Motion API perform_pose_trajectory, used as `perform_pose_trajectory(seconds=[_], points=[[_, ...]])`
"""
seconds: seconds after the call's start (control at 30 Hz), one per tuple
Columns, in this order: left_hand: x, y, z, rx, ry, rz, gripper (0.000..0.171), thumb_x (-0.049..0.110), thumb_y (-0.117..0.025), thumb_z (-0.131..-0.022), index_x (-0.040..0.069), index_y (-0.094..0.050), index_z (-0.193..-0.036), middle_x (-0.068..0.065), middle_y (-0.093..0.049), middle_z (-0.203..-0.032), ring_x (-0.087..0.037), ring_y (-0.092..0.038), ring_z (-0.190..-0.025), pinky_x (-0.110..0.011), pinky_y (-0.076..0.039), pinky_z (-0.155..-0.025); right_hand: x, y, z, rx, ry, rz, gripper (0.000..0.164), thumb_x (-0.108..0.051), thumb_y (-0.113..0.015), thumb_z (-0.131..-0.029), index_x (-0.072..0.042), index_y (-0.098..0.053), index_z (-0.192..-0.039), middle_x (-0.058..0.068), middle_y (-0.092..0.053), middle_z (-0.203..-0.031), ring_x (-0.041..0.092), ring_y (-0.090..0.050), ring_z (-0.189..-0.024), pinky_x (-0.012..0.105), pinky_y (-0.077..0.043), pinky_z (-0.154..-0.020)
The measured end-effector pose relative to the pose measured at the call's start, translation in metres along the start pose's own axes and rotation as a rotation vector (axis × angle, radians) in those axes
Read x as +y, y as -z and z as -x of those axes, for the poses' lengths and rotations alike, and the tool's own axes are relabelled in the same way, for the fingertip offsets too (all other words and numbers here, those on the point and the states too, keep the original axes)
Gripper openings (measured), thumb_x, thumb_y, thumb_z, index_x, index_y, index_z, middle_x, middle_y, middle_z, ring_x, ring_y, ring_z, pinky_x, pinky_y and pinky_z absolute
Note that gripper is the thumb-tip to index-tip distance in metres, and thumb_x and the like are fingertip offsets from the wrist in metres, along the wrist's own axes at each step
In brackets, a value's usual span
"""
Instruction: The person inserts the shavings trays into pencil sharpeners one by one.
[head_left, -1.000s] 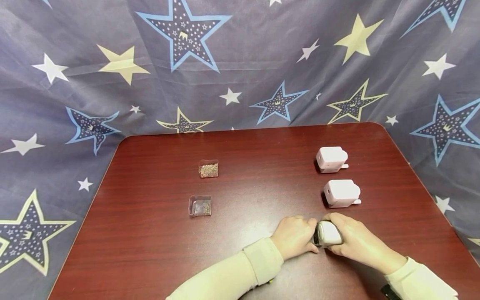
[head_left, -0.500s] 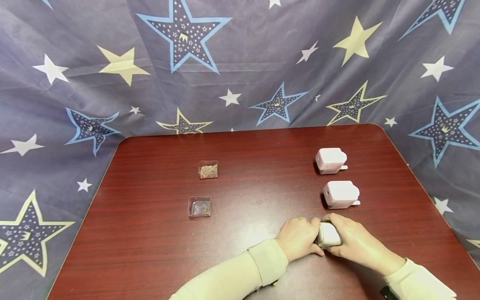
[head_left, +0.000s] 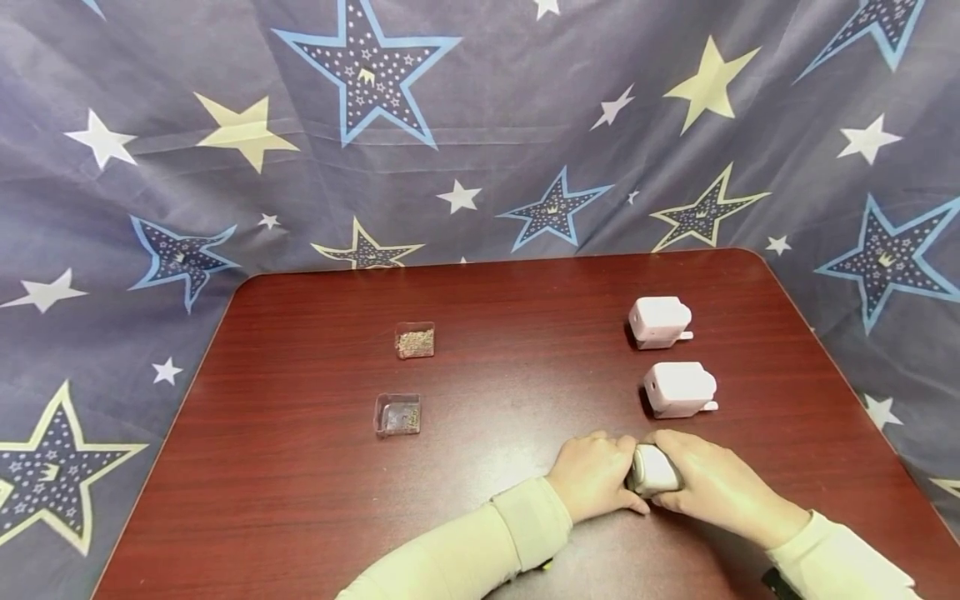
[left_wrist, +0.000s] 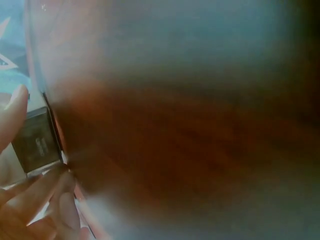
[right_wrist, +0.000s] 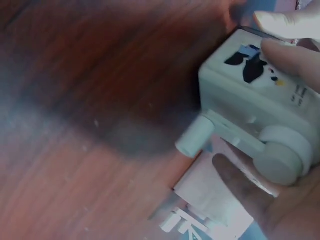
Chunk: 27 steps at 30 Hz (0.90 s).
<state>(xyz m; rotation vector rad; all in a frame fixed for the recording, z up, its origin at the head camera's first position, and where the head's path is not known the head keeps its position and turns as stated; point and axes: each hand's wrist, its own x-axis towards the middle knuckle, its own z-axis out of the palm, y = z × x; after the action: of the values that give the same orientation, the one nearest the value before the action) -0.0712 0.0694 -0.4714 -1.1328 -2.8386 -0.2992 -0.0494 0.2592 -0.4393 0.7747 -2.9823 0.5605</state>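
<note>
Both hands are clamped on one white crank box at the near right of the table, close together with the box between them. The left hand grips its left end, where the left wrist view shows a dark panel between thumb and fingers; the right hand holds the right part. In the right wrist view the box bears a dark printed motif, and its crank arm ends in a short cylindrical knob, clear of the fingers. Just beyond the right hand sits a pale pink box, with a similar pink box farther off, each with a small handle pointing right. Well apart, toward the left, lie two clear trays: the far tray holds tan flakes, and the near tray has a few greenish bits at its right side. Behind the table's far edge hangs a grey-blue star-patterned cloth.
</note>
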Motion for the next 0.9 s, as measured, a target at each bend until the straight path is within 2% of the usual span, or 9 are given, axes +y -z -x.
perform_pose_trajectory(seconds=[0.2, 0.33, 0.6, 0.7, 0.9], points=[[-0.004, 0.005, 0.002, 0.001, -0.022, 0.003, 0.062, 0.069, -0.073, -0.065, 0.018, -0.068, -0.100, 0.006, -0.073, -0.083, -0.011, -0.063, -0.071, -0.027, -0.052, -0.056, -0.001, 0.009, 0.001, -0.054, 0.013, 0.049, 0.061, -0.043, -0.087, -0.058, -0.020, -0.066, -0.110, -0.011, -0.063, -0.098, 0.009, -0.058, -0.085, 0.039, -0.050, -0.066], [-0.007, 0.009, 0.004, 0.011, -0.041, 0.004, 0.062, 0.069, -0.072, -0.066, 0.018, -0.068, -0.101, 0.006, -0.073, -0.084, -0.011, -0.063, -0.071, -0.027, -0.051, -0.054, -0.002, 0.014, -0.003, -0.038, 0.058, 0.058, 0.061, -0.049, -0.084, -0.063, -0.019, -0.068, -0.113, -0.009, -0.065, -0.102, 0.010, -0.059, -0.089, 0.038, -0.051, -0.066], [-0.014, 0.019, 0.006, 0.047, -0.065, -0.015, 0.059, 0.069, -0.070, -0.067, 0.019, -0.068, -0.099, 0.007, -0.073, -0.084, -0.011, -0.064, -0.073, -0.025, -0.052, -0.057, -0.006, 0.024, -0.011, -0.011, 0.094, 0.041, 0.058, -0.055, -0.079, -0.070, -0.019, -0.069, -0.113, -0.008, -0.068, -0.105, 0.008, -0.060, -0.088, 0.038, -0.053, -0.067], [-0.018, 0.025, 0.006, 0.052, -0.075, -0.023, 0.060, 0.069, -0.070, -0.069, 0.019, -0.069, -0.101, 0.007, -0.073, -0.087, -0.012, -0.065, -0.075, -0.026, -0.053, -0.059, -0.008, 0.028, -0.014, -0.012, 0.099, 0.034, 0.058, -0.058, -0.077, -0.072, -0.018, -0.069, -0.114, -0.006, -0.069, -0.105, 0.009, -0.061, -0.090, 0.039, -0.053, -0.068], [-0.028, 0.036, 0.009, 0.063, -0.111, -0.057, 0.067, 0.070, -0.065, -0.073, 0.019, -0.071, -0.116, 0.009, -0.075, -0.102, -0.012, -0.066, -0.086, -0.028, -0.055, -0.068, -0.014, 0.037, -0.018, -0.031, 0.078, 0.001, 0.063, -0.064, -0.069, -0.076, -0.017, -0.071, -0.117, -0.006, -0.070, -0.110, 0.011, -0.063, -0.098, 0.040, -0.055, -0.074]])
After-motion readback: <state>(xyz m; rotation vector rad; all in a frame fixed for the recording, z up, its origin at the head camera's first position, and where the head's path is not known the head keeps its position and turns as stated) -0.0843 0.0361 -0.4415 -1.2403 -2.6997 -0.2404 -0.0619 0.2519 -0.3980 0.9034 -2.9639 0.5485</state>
